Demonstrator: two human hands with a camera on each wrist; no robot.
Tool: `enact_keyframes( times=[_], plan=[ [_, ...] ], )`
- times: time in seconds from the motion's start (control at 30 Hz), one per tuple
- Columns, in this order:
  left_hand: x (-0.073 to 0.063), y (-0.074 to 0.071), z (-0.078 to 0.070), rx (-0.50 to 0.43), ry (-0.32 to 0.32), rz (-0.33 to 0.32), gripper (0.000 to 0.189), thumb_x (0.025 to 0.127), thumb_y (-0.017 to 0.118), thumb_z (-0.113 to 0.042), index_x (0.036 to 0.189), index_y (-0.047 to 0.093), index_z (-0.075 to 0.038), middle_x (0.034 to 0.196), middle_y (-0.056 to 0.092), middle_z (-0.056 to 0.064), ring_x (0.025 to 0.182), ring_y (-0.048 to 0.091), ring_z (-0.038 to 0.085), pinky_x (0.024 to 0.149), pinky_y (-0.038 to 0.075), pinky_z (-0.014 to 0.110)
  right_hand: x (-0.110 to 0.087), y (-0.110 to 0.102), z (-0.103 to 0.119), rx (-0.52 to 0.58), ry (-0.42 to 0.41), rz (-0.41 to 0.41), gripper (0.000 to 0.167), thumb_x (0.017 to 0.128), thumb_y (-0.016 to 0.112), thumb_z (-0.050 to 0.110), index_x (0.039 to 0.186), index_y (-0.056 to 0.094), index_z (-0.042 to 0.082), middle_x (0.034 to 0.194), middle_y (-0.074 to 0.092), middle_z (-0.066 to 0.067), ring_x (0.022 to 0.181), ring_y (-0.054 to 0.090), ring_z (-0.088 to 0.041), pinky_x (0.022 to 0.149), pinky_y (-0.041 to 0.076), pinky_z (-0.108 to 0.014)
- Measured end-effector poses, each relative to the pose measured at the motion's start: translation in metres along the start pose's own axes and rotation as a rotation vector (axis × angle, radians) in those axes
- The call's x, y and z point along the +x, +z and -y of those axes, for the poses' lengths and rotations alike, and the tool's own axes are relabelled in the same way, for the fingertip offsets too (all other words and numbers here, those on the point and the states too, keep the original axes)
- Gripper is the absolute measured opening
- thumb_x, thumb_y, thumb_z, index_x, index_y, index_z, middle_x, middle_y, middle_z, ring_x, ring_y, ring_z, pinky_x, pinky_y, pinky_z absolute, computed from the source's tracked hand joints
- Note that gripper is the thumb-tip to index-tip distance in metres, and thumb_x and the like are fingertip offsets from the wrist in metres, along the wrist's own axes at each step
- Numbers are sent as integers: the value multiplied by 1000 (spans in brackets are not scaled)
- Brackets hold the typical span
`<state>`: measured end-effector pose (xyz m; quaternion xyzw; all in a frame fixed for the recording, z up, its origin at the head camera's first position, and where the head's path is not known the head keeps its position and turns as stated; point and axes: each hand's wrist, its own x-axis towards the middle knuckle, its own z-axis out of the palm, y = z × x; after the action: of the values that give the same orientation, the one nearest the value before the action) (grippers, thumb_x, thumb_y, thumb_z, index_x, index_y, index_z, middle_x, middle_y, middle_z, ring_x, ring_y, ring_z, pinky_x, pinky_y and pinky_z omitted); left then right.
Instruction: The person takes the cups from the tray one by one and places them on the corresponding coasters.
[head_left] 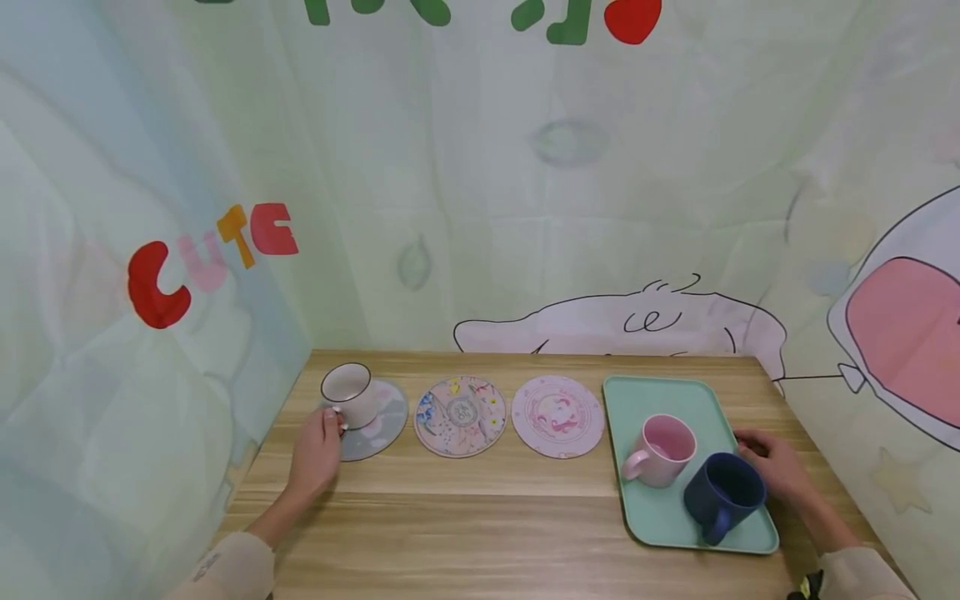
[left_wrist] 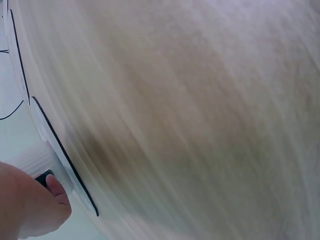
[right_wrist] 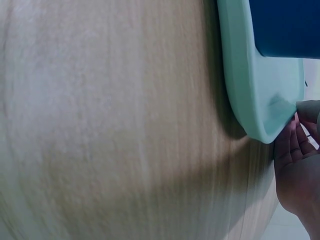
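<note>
A white cup (head_left: 351,393) with a dark rim stands on a grey coaster (head_left: 381,435) at the table's left end. My left hand (head_left: 328,423) pinches its handle from the near side; in the left wrist view the fingertips (left_wrist: 54,189) close on a dark bit of it. A mint tray (head_left: 651,393) at the right holds a pink mug (head_left: 662,450) and a navy mug (head_left: 723,493). My right hand (head_left: 752,448) grips the tray's right rim beside the navy mug. In the right wrist view the fingers (right_wrist: 296,137) curl at the tray's edge (right_wrist: 250,90) below the navy mug (right_wrist: 285,25).
Two more round coasters lie between cup and tray: a flowery one (head_left: 460,415) and a pink one (head_left: 558,415). The wooden table (head_left: 480,517) is enclosed by printed fabric walls at the back and both sides. Its front half is bare wood.
</note>
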<state>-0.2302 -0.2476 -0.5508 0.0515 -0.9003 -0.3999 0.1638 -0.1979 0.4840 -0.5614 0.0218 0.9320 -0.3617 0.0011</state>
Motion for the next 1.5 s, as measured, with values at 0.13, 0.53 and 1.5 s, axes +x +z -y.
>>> enact_keyframes(
  times=[0.13,0.53,1.5],
  plan=[
    [-1,-2,-1,12,-12,-7,41,117,31,-24,112,56,8,107,58,25,99,56,40,87,44,52,0,0,1,0,-7,-2,37,109,55,9,136,57,-17,120,67,-31,100,62,-24,76,49,-21],
    [6,-16,-13,-92,-48,-67,59,116,39,-36,150,37,12,136,47,29,129,48,45,109,39,57,3,1,-4,3,1,-10,36,109,55,9,135,58,-16,118,68,-29,98,62,-20,76,49,-21],
    [21,-15,-79,10,263,78,68,110,54,-41,159,36,3,158,37,31,147,35,51,115,31,71,7,0,-8,-9,7,16,39,109,55,10,137,55,-17,126,63,-36,110,63,-40,78,49,-21]
  ],
)
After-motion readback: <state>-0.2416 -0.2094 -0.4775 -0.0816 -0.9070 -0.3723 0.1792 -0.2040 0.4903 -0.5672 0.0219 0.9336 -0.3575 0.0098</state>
